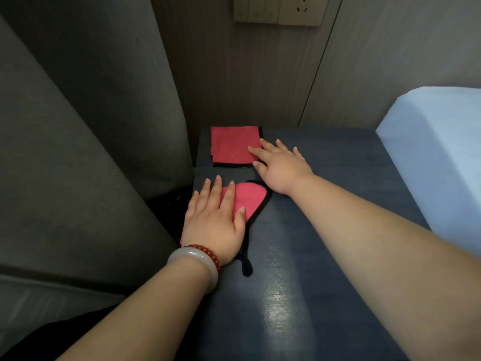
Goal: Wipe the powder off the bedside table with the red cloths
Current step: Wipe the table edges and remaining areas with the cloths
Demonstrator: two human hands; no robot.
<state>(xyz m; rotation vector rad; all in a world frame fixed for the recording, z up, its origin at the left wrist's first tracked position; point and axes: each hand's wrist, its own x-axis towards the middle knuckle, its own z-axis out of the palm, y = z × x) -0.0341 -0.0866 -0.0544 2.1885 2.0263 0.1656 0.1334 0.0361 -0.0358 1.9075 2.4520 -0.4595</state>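
Two red cloths with black edging lie on the dark blue bedside table (pixel 325 230). A square cloth (pixel 231 145) sits at the table's far left corner. My right hand (pixel 279 165) lies flat with its fingertips on that cloth's right edge. A rounded cloth (pixel 251 198) lies nearer, at the left edge, and my left hand (pixel 216 220) rests flat on its left part with fingers spread. A black loop (pixel 247 267) trails from it toward me. I cannot make out any powder on the table.
Grey curtain folds (pixel 91 152) hang left of the table. A white bed corner (pixel 437 152) borders its right side. A wall switch and socket panel (pixel 281 10) is above the table. My left wrist wears a pale bangle and red beads.
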